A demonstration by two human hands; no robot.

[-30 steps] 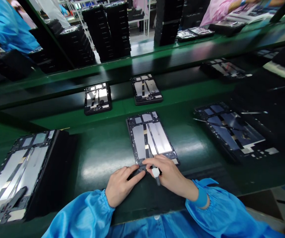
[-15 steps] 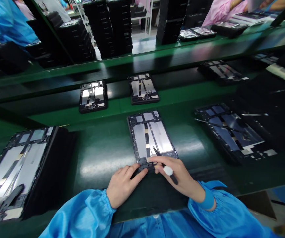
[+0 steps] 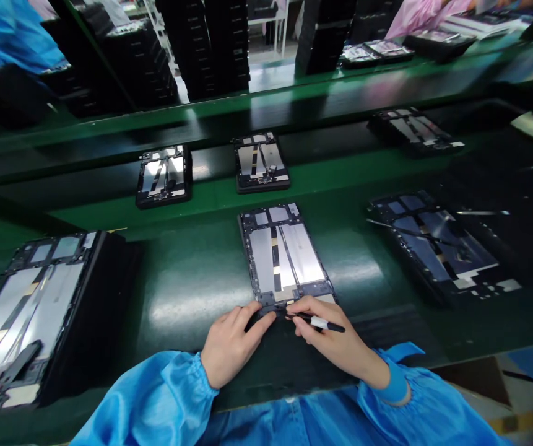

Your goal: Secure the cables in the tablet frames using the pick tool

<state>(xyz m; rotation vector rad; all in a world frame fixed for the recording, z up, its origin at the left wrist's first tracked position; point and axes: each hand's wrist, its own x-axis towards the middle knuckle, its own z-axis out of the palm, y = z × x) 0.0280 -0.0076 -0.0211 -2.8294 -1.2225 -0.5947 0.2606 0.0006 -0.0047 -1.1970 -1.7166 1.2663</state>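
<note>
Holding a black tool in my right hand, with my left hand just beside it, both at the near edge of the tablet frame.

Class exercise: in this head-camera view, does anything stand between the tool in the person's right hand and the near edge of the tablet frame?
Nothing visible does. The tip of the black tool in the right hand lies at the near edge of the tablet frame. The left hand rests on that edge beside it, not between them.
</note>
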